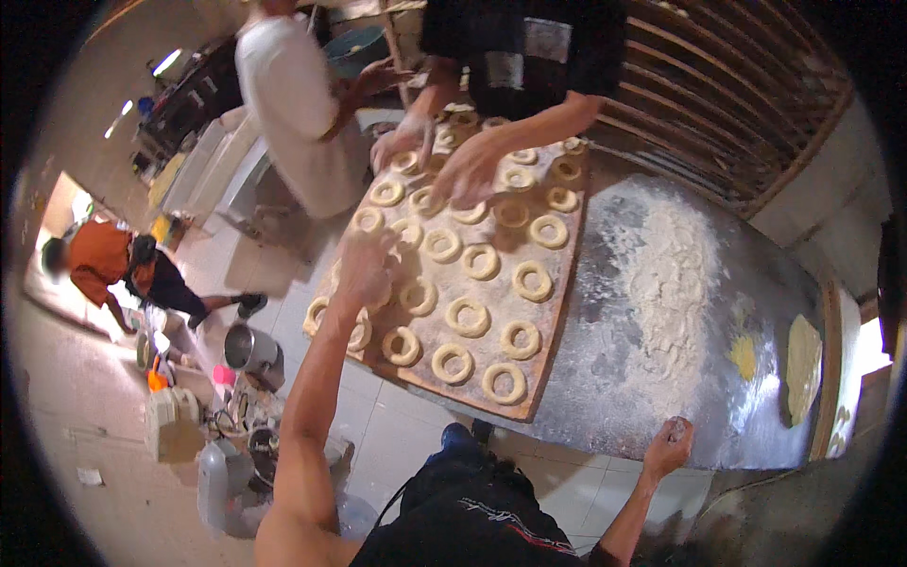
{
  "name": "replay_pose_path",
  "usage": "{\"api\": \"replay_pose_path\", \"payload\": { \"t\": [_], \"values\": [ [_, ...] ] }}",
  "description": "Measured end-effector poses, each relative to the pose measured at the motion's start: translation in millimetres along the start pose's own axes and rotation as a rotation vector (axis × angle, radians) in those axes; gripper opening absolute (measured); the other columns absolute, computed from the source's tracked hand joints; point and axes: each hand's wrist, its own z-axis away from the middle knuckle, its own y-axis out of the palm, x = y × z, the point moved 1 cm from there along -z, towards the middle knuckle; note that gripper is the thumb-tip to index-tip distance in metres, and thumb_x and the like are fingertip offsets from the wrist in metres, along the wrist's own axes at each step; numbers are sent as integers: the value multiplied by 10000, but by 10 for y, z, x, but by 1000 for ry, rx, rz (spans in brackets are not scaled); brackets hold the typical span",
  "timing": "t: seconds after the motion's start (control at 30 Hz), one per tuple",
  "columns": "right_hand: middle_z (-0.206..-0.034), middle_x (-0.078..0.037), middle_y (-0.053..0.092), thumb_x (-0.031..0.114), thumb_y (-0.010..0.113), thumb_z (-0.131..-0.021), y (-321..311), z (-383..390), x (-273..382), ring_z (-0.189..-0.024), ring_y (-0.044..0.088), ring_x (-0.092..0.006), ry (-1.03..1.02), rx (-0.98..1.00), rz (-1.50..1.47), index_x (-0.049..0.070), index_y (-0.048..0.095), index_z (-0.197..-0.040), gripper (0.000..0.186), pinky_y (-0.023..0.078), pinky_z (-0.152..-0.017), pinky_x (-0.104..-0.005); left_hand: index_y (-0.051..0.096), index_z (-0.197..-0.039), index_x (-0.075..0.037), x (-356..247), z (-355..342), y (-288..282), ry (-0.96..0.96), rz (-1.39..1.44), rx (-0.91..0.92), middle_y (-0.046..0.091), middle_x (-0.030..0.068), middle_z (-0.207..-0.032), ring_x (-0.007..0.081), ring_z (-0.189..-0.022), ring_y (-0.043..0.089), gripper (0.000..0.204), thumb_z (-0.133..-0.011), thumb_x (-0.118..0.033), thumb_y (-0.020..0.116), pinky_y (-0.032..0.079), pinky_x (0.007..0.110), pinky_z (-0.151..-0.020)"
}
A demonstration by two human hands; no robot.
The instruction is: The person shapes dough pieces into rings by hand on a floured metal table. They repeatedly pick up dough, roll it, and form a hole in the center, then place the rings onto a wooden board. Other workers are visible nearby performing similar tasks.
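Rows of ring-shaped raw dough pieces (467, 317) lie on a floured wooden board (444, 393). My left hand (365, 269) reaches over the board's left side, among the rings. Motion smears its fingers, so whether it grips a ring is unclear. At the near edge of the dark metal table (586, 378), my right hand (669, 448) is curled closed; what it holds, if anything, is hidden. A strip of white flour (673, 293) covers the tabletop beyond it. Across the board, a co-worker's two hands (468, 170) hover low over the far rings.
A flattened dough sheet (803, 370) and a yellowish patch (744, 357) are at the table's right. Slatted wooden racks (718, 94) stand behind. Another person in white (293, 104) is at the far left; one in orange (99, 260) bends near a metal pot (253, 350).
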Motion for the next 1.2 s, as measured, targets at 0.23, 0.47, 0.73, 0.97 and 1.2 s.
{"api": "replay_pose_path", "payload": {
  "t": [0.23, 0.47, 0.73, 0.97, 1.2],
  "values": [
    [-955, -150, 642, 192, 612, -893, 71, -6, -125, -819, 612, -295, 41, 14, 52, 30, 626, -1018, 206, 512, -678, -394, 667, -1122, -112, 653, 636, -352, -414, 49, -155, 623, 126, -1143, 340, -1070, 552, 353, -789, -227, 644, 421, 416, -936],
    [-998, -147, 647, 132, 624, -886, 79, -32, -249, -846, 631, -294, -105, 57, 97, 39, 616, -1017, 161, 514, -630, -370, 706, -1047, -138, 926, 552, -90, -559, 104, -41, 655, 115, -1058, 321, -952, 611, 438, -739, -448, 733, 468, 445, -842],
    [-934, -130, 638, 123, 623, -889, 56, -30, -156, -800, 623, -244, -82, 65, 82, 38, 611, -1009, 148, 513, -626, -365, 678, -1091, -164, 510, 533, -225, -331, 110, -69, 573, 87, -1133, 318, -1077, 500, 436, -723, -387, 745, 374, 440, -942],
    [-954, -153, 648, 140, 626, -885, 31, -27, -163, -841, 630, -287, -58, 81, 90, 12, 625, -1008, 178, 518, -680, -354, 673, -1101, -130, 300, 441, -175, -375, 113, -31, 547, 90, -1180, 287, -1122, 483, 432, -741, -350, 761, 367, 422, -975],
    [-1238, -189, 587, 218, 546, -936, 478, -561, 780, -1165, 533, -353, -236, 292, 51, 23, 539, -1289, 404, 343, -1031, -463, 629, -1132, -32, 248, 1266, -460, -676, 194, -571, 586, 117, -1142, 261, -1052, 547, 368, -828, -210, 734, 428, 366, -887]
  ]
}}
